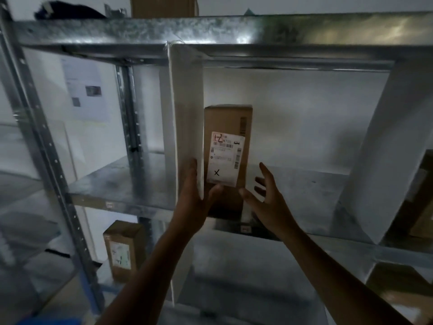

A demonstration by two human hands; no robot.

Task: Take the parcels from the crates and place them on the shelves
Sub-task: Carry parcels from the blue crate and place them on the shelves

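A brown cardboard parcel [228,123] with a white shipping label stands upright at the front of the middle metal shelf [131,188]. My left hand [194,195] grips the lower edge of a white divider panel [185,109] just left of the parcel, thumb by the parcel's bottom corner. My right hand [264,193] hovers to the parcel's right with fingers spread, holding nothing and apart from the box.
A second white panel [384,146] leans at the right of the shelf. Another labelled parcel [124,249] stands on the lower shelf at left. Boxes sit on the top shelf [164,5] and at far right [419,202]. A steel upright [46,141] rises at left.
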